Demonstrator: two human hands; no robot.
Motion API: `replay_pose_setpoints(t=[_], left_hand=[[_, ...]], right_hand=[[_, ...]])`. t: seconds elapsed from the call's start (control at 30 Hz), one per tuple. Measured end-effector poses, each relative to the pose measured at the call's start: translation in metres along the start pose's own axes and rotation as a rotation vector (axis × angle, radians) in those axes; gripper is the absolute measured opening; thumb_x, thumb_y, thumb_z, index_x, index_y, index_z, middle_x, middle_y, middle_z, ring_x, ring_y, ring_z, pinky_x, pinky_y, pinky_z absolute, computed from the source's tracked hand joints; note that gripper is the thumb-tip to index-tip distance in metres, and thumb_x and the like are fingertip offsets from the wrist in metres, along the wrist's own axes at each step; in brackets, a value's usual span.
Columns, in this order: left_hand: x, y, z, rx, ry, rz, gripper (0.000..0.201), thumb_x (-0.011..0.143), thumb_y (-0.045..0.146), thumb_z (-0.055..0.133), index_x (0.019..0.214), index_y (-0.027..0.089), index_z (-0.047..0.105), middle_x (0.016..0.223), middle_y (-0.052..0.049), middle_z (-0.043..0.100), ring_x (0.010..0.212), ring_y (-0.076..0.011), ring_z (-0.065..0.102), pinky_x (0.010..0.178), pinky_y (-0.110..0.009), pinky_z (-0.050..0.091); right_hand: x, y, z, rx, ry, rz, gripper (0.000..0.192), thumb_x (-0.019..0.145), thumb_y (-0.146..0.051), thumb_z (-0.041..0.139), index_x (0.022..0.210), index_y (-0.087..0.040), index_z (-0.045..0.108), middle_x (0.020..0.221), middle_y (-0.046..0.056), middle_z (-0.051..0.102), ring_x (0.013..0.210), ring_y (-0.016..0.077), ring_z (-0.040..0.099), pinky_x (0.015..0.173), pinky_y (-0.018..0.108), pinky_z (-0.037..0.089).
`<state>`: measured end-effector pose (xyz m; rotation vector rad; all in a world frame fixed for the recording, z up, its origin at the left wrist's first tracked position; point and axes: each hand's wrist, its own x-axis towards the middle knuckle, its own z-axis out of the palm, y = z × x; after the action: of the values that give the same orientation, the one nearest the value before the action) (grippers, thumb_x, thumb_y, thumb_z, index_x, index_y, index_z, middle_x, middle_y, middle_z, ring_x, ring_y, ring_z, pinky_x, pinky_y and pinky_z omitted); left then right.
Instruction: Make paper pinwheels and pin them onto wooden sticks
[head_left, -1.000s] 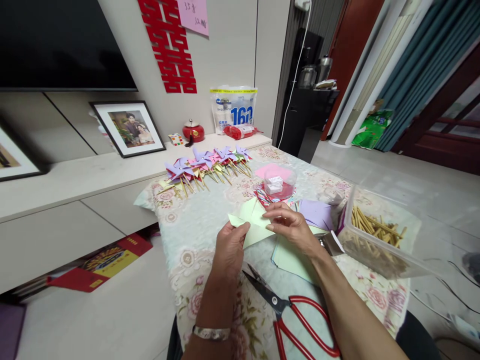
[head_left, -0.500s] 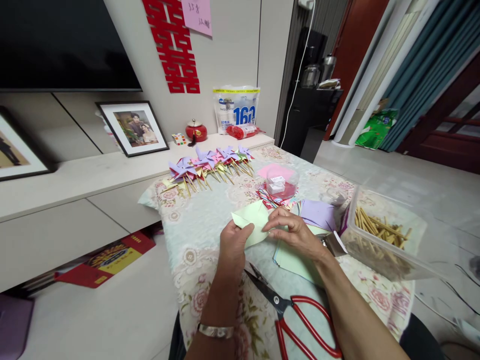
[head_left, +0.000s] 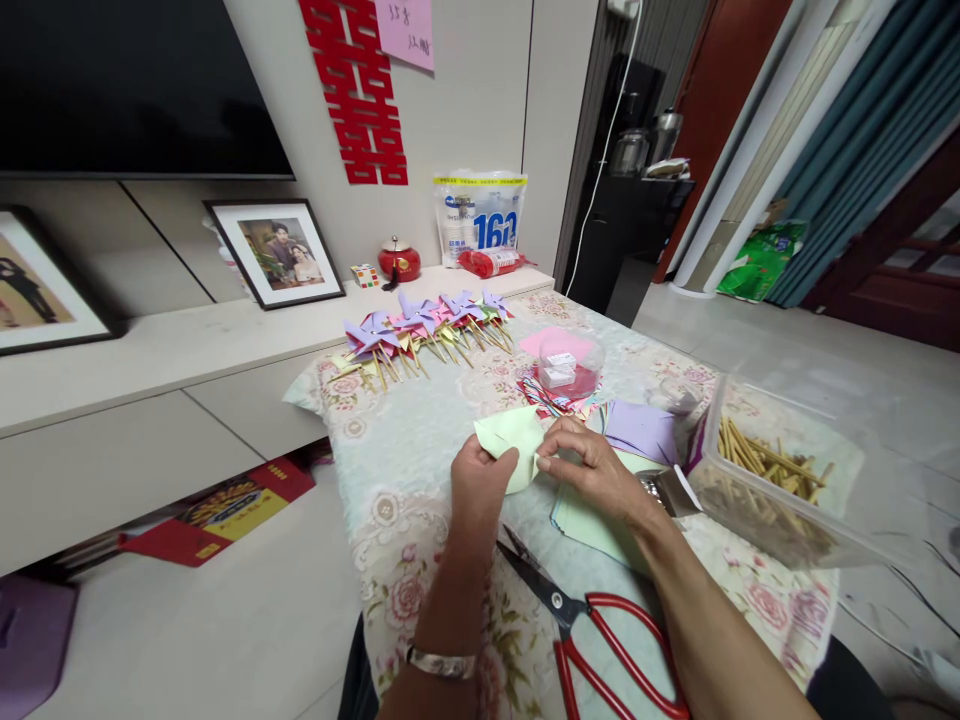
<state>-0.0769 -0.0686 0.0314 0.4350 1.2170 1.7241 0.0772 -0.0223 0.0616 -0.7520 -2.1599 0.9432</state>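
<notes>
I see both hands meeting on a pale green paper sheet (head_left: 510,440), held just above the flowered tablecloth (head_left: 420,440). My left hand (head_left: 480,485) pinches the sheet's near edge, thumb on top and the other fingers curled under. My right hand (head_left: 592,470) pinches the sheet's right edge between thumb and forefinger, the rest of its fingers loosely bent.

Taking the green sheet as my landmark: just right of it, under my right hand, lies a stack of green paper (head_left: 592,520), with a purple sheet (head_left: 637,430) beyond that. Nearer to me than the sheet lie red-handled scissors (head_left: 592,640), blades pointing toward it. Farther right stands a clear plastic box of wooden sticks (head_left: 772,480). Beyond the sheet sits a small clear tub with a red base (head_left: 562,365), and farther off, a row of paper pinwheels (head_left: 420,330) along the table's far edge.
</notes>
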Motion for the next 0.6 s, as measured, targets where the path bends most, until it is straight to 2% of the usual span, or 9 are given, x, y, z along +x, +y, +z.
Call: replay_pose_setpoints(t=[0.17, 0.3, 0.6], left_hand=[[0.005, -0.010, 0.002, 0.023, 0.017, 0.016, 0.041, 0.049, 0.015, 0.075, 0.090, 0.013, 0.071, 0.087, -0.011, 0.080, 0.083, -0.0286, 0.076, 0.069, -0.033, 0.059], [0.004, -0.013, 0.001, 0.033, -0.023, 0.019, 0.042, 0.049, 0.016, 0.076, 0.091, 0.014, 0.072, 0.088, -0.010, 0.080, 0.083, -0.0279, 0.075, 0.071, -0.033, 0.059], [0.001, -0.010, 0.001, 0.040, -0.050, 0.000, 0.042, 0.049, 0.015, 0.077, 0.091, 0.014, 0.074, 0.087, -0.009, 0.080, 0.081, -0.0264, 0.075, 0.071, -0.032, 0.059]], right_hand=[[0.001, 0.002, 0.007, -0.051, 0.052, 0.039, 0.011, 0.086, -0.020, 0.067, 0.074, -0.020, 0.069, 0.080, 0.003, 0.062, 0.083, 0.0215, 0.056, 0.079, 0.036, 0.040], [0.002, 0.004, 0.011, -0.074, 0.082, 0.045, 0.013, 0.085, -0.018, 0.067, 0.073, -0.021, 0.068, 0.078, 0.002, 0.063, 0.082, 0.0210, 0.056, 0.079, 0.036, 0.040], [0.002, 0.008, 0.013, -0.112, 0.136, 0.055, 0.008, 0.081, -0.020, 0.070, 0.074, -0.021, 0.070, 0.090, 0.005, 0.062, 0.092, 0.0235, 0.056, 0.085, 0.039, 0.040]])
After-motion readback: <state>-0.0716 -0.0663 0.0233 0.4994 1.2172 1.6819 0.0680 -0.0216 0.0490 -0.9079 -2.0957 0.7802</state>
